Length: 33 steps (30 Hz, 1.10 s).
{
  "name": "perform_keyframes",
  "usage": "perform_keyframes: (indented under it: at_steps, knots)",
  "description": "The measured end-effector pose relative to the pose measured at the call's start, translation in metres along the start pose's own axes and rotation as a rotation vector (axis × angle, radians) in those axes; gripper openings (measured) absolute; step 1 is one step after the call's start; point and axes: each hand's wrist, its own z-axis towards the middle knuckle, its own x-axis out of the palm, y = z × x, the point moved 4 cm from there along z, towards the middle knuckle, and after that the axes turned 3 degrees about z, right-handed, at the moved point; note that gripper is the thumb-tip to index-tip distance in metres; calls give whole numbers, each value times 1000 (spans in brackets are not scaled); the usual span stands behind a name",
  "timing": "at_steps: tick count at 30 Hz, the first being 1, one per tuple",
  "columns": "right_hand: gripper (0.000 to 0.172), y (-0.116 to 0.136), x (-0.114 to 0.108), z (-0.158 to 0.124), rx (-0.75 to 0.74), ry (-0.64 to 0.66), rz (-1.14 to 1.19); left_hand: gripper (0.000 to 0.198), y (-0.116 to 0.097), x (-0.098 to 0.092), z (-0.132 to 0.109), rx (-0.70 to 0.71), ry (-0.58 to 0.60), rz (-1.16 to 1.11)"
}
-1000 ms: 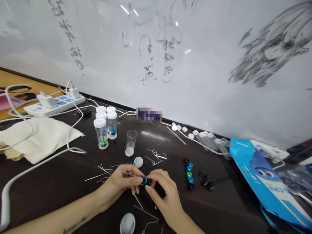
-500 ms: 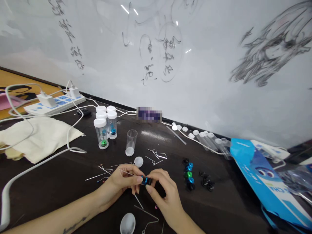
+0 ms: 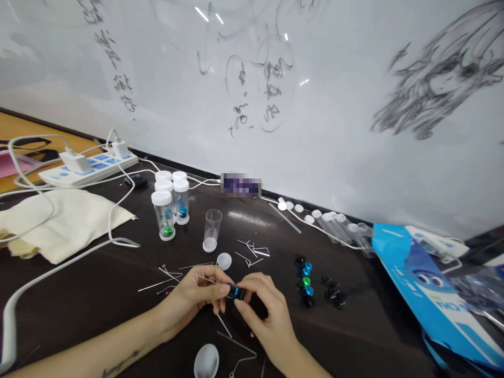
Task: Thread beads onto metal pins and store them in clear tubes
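Note:
My left hand point(image 3: 199, 291) pinches the left end of a small blue-and-black spool-shaped piece point(image 3: 236, 292) between thumb and fingers. A thin metal wire point(image 3: 224, 325) runs through that hand and sticks out below it. From the other side, the fingertips and thumb of my right hand point(image 3: 270, 310) close on the black end of the same piece. Fingers partly hide it. Below the hands lie a bent wire with a looped end point(image 3: 244, 353) and a white round cap point(image 3: 206, 361). A smaller white cap point(image 3: 224, 261) rests just beyond my left hand.
Capped clear tubes point(image 3: 163, 215) stand at back left, near an upright open tube point(image 3: 212, 231). Bent wires point(image 3: 252, 249) lie ahead. Blue, green and black spools point(image 3: 306, 282) and small black parts point(image 3: 334, 291) are at right, before a blue bag point(image 3: 429, 294). White cables point(image 3: 59, 273) cross the left.
The blue-and-black piece is turned very slightly between my fingers. Both hands stay in nearly the same place, and everything on the table is unmoved.

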Motion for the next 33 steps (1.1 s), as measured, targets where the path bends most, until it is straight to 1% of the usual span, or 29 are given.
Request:
perform_keyframes:
  at_steps: [3,8,13,18,23,27,33]
  knots:
    - [10,0,0,0,-3,8,-4,21,0,0,0,5,10,3]
    - [14,0,0,1,9,-7,0,21,1,-1,-1,1,0,2]
    - [9,0,1,1,8,7,-11,21,1,-1,0,2,7,1]
    - [14,1,0,0,0,-8,4,21,1,0,1,1,-4,-3]
    - [10,1,0,1,2,0,-6,22,0,1,0,-6,-9,2]
    - [14,0,0,1,1,-13,-1,23,-1,1,0,-3,-23,5]
    - [10,-1,1,0,0,-6,-12,23,0,0,0,-9,-13,13]
